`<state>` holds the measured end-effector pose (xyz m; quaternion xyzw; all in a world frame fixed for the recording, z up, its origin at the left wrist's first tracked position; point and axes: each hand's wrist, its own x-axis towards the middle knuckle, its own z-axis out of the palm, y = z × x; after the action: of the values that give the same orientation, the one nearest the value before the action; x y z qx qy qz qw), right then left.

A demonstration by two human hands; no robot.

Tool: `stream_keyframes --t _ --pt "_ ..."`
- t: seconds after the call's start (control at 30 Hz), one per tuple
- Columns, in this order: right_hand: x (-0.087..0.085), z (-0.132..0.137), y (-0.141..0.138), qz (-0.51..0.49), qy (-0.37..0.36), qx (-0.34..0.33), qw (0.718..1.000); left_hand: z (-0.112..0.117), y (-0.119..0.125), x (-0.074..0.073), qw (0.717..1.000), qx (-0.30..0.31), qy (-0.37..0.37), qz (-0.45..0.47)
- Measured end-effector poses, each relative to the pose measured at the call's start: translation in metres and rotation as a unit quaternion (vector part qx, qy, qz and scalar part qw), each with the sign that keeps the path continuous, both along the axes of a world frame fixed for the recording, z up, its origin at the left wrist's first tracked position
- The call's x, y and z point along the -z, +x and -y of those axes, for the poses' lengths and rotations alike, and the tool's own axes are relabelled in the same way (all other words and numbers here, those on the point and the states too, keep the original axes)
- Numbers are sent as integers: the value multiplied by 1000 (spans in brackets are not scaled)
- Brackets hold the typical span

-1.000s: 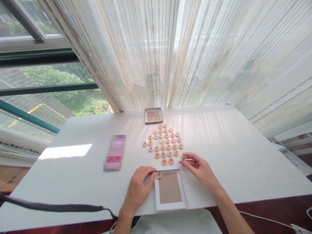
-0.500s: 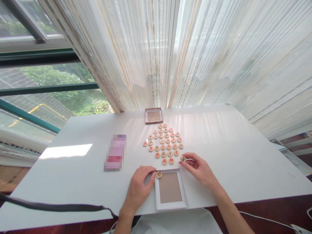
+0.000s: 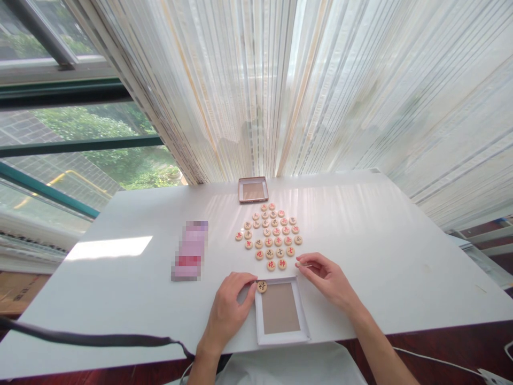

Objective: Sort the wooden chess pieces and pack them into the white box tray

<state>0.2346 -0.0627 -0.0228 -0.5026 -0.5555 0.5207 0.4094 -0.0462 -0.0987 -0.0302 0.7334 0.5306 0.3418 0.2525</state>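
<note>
A shallow white box (image 3: 303, 321) with a brown bottom lies at the table's front edge. In its far left corner rests a xiangqi piece (image 3: 262, 287) with a black character. My left hand (image 3: 233, 300) is closed on that corner of the box, thumb at the near side and fingertips at the far side. To the right of the box, my right hand (image 3: 324, 275) pinches another xiangqi piece (image 3: 301, 263) between thumb and fingers, tilted nearly edge-on so its character is hidden. Beyond the box, several round wooden xiangqi pieces (image 3: 276, 231) with red or black characters lie face up in rough rows.
A second shallow box part (image 3: 253, 199) with a brown rim stands at the far side of the white table (image 3: 352, 224). On the left lies a pixelated pink and purple item (image 3: 190, 248). A black strap (image 3: 100, 339) crosses the lower left. Striped curtains (image 3: 256, 96) hang behind the table.
My right hand has turned the pinched piece from face-on to nearly edge-on, almost in place. My left hand and the box look unchanged.
</note>
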Motion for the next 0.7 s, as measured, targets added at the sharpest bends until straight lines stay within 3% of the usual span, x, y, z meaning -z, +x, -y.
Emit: stream_keyframes --t 0.7 --pt "1 1 1 10 -33 33 999 0 -1 1 1000 1 -7 0"
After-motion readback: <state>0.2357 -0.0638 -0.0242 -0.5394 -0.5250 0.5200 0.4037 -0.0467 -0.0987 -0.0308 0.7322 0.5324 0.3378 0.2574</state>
